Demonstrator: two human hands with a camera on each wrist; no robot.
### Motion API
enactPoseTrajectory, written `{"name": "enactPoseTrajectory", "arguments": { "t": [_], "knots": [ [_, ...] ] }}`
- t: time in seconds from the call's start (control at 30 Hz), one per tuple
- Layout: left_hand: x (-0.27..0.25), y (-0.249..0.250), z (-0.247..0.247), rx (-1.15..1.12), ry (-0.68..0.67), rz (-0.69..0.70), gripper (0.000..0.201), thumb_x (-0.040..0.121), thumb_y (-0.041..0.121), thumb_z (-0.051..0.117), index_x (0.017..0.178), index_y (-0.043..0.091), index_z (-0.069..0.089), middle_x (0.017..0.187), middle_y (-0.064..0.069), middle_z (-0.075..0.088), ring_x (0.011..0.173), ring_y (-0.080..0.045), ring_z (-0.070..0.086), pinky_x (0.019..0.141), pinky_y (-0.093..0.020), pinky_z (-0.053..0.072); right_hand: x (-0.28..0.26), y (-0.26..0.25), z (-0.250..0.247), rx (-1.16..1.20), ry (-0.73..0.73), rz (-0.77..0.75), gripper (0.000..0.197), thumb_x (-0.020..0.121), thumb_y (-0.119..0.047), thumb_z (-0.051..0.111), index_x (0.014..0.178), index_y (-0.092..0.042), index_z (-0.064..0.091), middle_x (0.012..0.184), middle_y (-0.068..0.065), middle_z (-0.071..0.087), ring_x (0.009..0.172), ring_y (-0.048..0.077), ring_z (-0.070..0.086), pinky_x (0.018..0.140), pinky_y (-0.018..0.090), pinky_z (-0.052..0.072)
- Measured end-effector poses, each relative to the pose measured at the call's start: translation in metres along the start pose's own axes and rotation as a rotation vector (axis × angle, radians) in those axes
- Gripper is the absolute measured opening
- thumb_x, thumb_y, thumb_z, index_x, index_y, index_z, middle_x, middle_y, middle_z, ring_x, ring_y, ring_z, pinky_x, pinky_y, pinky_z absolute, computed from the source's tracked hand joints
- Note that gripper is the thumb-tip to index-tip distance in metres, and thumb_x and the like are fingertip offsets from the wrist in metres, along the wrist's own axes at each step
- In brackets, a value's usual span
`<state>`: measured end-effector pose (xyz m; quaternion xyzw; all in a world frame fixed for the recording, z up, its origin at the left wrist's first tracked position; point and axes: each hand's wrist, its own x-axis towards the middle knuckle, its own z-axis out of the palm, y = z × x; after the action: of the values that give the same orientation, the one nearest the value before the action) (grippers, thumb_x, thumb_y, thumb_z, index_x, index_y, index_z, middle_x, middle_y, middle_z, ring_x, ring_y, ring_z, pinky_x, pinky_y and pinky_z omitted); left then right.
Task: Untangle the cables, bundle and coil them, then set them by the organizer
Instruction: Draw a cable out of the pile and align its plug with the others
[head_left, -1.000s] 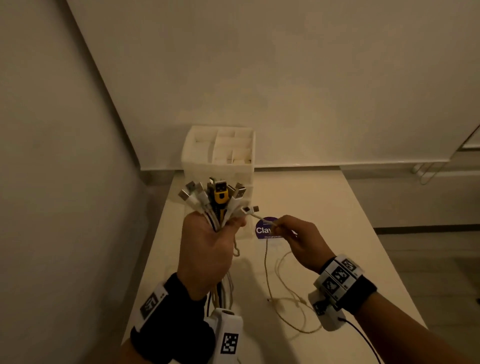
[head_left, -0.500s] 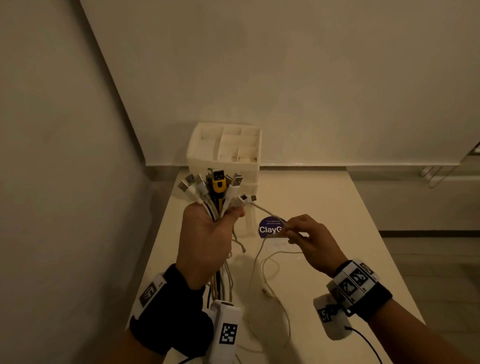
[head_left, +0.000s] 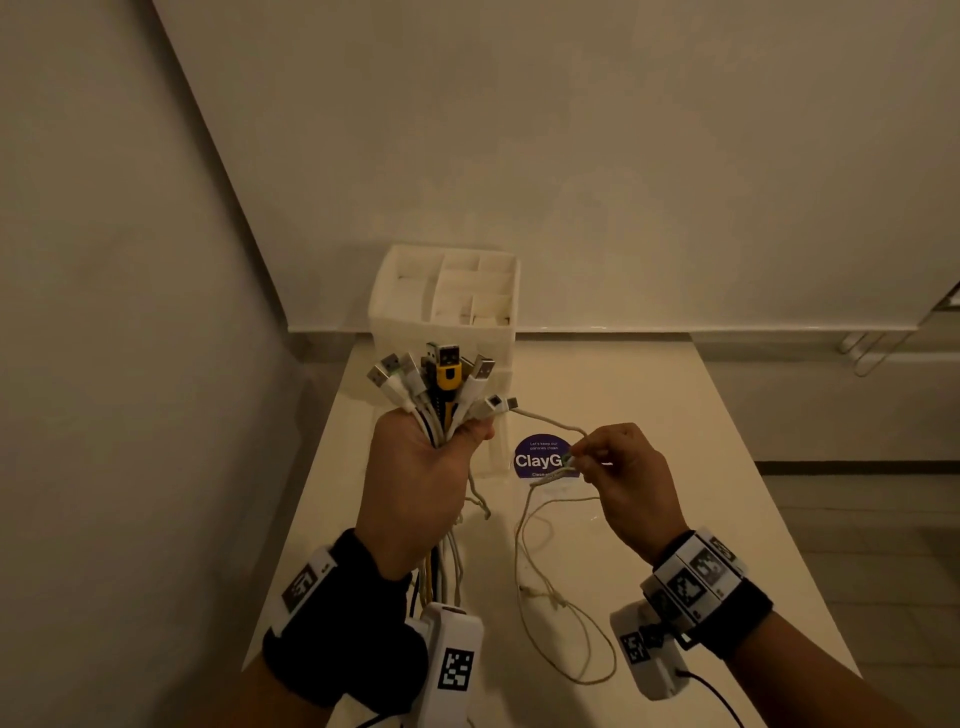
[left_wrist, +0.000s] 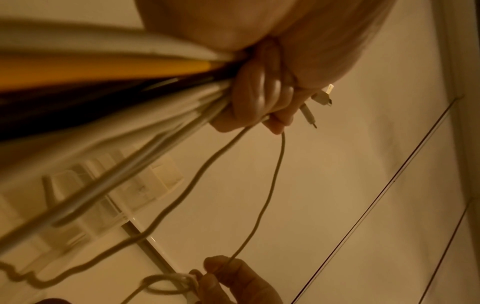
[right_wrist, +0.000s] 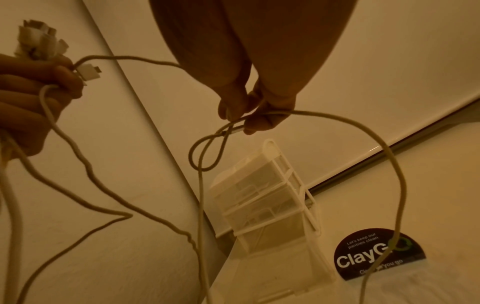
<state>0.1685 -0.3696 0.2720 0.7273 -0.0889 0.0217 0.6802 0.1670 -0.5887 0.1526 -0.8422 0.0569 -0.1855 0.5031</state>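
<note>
My left hand (head_left: 421, 467) grips a bundle of cables (head_left: 439, 384) upright above the table, their USB plugs fanned out on top, one yellow and black. The cable tails hang below the fist (left_wrist: 254, 102). A thin white cable (head_left: 545, 418) runs from the bundle to my right hand (head_left: 618, 467), which pinches it at a small loop (right_wrist: 205, 152). The rest of that cable droops in loose loops (head_left: 561, 613) on the table. The white organizer (head_left: 447, 296) with open compartments stands at the table's far edge, just behind the bundle.
The white table (head_left: 649, 405) sits against a wall at the back and left. A round purple ClayGo sticker (head_left: 540, 457) lies flat on it below my right hand. A metal rack (head_left: 883, 343) shows at far right.
My right hand has risen slightly and drawn the thin cable up, so its loops on the table have tightened and shifted. The left hand keeps its hold on the bundle.
</note>
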Motion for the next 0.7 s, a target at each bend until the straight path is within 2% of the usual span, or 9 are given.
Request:
{"name": "enactPoseTrajectory", "arguments": {
  "t": [0.07, 0.17, 0.23, 0.3, 0.37, 0.43, 0.5, 0.6, 0.7],
  "knots": [
    [-0.001, -0.001, 0.002, 0.001, -0.004, 0.005, 0.009, 0.087, 0.019, 0.063, 0.079, 0.014, 0.064, 0.066, -0.009, 0.046, 0.071, -0.042, 0.036, 0.039, -0.033, 0.030, 0.001, 0.000, 0.000, 0.027, 0.025, 0.017, 0.016, 0.085, 0.001, 0.066, 0.087, -0.014, 0.063, 0.093, 0.004, 0.061, 0.079, 0.014, 0.063, 0.065, 0.015, 0.050],
    [-0.002, 0.001, 0.005, 0.027, -0.038, -0.019, 0.013, 0.089, 0.013, 0.062, 0.076, 0.017, 0.063, 0.068, -0.008, 0.048, 0.073, -0.027, 0.043, 0.051, -0.060, 0.040, 0.000, 0.001, 0.001, 0.023, 0.007, 0.016, 0.018, 0.087, 0.001, 0.063, 0.087, -0.017, 0.059, 0.091, 0.005, 0.063, 0.080, 0.015, 0.062, 0.066, 0.020, 0.051],
    [0.000, -0.002, 0.006, 0.010, -0.035, -0.049, 0.014, 0.089, 0.012, 0.062, 0.075, 0.015, 0.064, 0.061, -0.010, 0.044, 0.063, -0.029, 0.043, 0.053, -0.061, 0.040, -0.003, 0.000, 0.002, -0.006, -0.031, -0.008, 0.026, 0.089, 0.001, 0.061, 0.086, -0.024, 0.057, 0.092, 0.003, 0.063, 0.085, 0.017, 0.063, 0.069, 0.025, 0.054],
    [0.002, -0.007, 0.005, 0.003, -0.009, -0.059, 0.017, 0.089, 0.012, 0.062, 0.073, 0.015, 0.065, 0.039, 0.003, 0.037, 0.035, -0.019, 0.040, 0.044, -0.038, 0.034, -0.006, -0.001, 0.001, -0.003, -0.050, -0.011, 0.029, 0.092, 0.001, 0.057, 0.087, -0.028, 0.053, 0.095, 0.001, 0.061, 0.086, 0.019, 0.065, 0.072, 0.035, 0.058],
    [0.003, -0.010, 0.003, 0.007, 0.001, -0.061, 0.019, 0.090, 0.012, 0.062, 0.072, 0.015, 0.065, 0.037, 0.014, 0.043, 0.031, -0.005, 0.042, 0.048, -0.027, 0.029, -0.007, -0.002, 0.001, 0.022, -0.062, 0.002, 0.027, 0.094, 0.000, 0.053, 0.088, -0.026, 0.051, 0.097, 0.002, 0.059, 0.083, 0.022, 0.065, 0.071, 0.042, 0.059],
    [0.004, -0.009, 0.003, 0.010, -0.014, -0.056, 0.018, 0.090, 0.013, 0.062, 0.073, 0.016, 0.065, 0.039, 0.005, 0.035, 0.034, -0.018, 0.038, 0.044, -0.035, 0.032, -0.007, -0.002, 0.000, 0.021, -0.070, 0.011, 0.028, 0.095, 0.002, 0.051, 0.089, -0.025, 0.051, 0.097, 0.002, 0.057, 0.085, 0.025, 0.064, 0.071, 0.046, 0.058],
    [0.004, -0.007, 0.004, -0.002, -0.019, -0.052, 0.017, 0.090, 0.014, 0.062, 0.074, 0.017, 0.065, 0.059, -0.010, 0.042, 0.061, -0.037, 0.040, 0.046, -0.045, 0.034, -0.005, -0.004, -0.001, 0.050, -0.070, 0.043, 0.024, 0.096, -0.001, 0.050, 0.089, -0.024, 0.050, 0.097, 0.005, 0.057, 0.086, 0.028, 0.063, 0.073, 0.049, 0.058],
    [0.003, -0.006, 0.003, -0.002, -0.027, -0.056, 0.017, 0.090, 0.014, 0.063, 0.073, 0.017, 0.065, 0.065, -0.009, 0.046, 0.073, -0.036, 0.040, 0.044, -0.039, 0.029, -0.004, -0.008, -0.001, 0.092, -0.112, 0.123, 0.023, 0.095, 0.002, 0.049, 0.084, -0.019, 0.047, 0.086, 0.008, 0.059, 0.079, 0.024, 0.063, 0.076, 0.050, 0.057],
    [0.002, -0.004, 0.003, 0.024, -0.051, -0.073, 0.016, 0.090, 0.013, 0.063, 0.074, 0.016, 0.066, 0.056, -0.010, 0.044, 0.057, -0.030, 0.040, 0.042, -0.035, 0.028, -0.004, -0.010, -0.001, 0.117, -0.145, 0.192, 0.027, 0.091, 0.009, 0.050, 0.079, -0.014, 0.041, 0.078, 0.006, 0.056, 0.075, 0.022, 0.060, 0.076, 0.048, 0.057]
  ]
}}
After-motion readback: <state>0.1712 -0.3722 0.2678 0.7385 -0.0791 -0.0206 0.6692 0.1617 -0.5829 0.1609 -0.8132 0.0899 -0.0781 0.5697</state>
